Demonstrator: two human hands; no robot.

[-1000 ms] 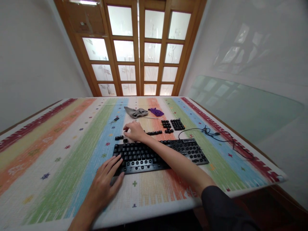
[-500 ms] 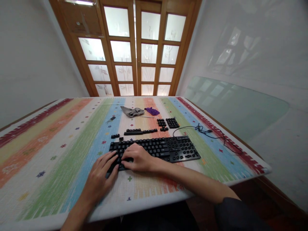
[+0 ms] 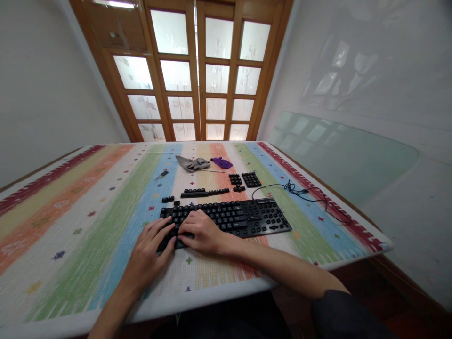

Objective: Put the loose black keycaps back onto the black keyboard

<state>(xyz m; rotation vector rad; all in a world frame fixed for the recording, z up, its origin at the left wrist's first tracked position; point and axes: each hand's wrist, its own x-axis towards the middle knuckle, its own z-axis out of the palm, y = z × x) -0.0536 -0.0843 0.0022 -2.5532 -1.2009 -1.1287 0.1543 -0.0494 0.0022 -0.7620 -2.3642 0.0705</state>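
A black keyboard lies on the striped tablecloth, with its number-pad keys off and bare key posts showing on the right. My left hand rests over its left end, fingers spread on the keys and thumb at the front edge. Beside it, my right hand bends down onto the left part of the keyboard. Its thumb and forefinger come close together there; whatever is between the tips is hidden. Behind the keyboard lie a row of loose keycaps, a keycap block and a smaller keycap group.
Farther back lie a grey cloth, a purple cloth and a thin rod. A small black object sits left of them. The keyboard's cable coils to the right. The tablecloth reaches the table's front edge.
The view has shifted slightly. My left fingers and thumb have moved a little on the keyboard's left end. My right hand keeps nearly the same place and shape.
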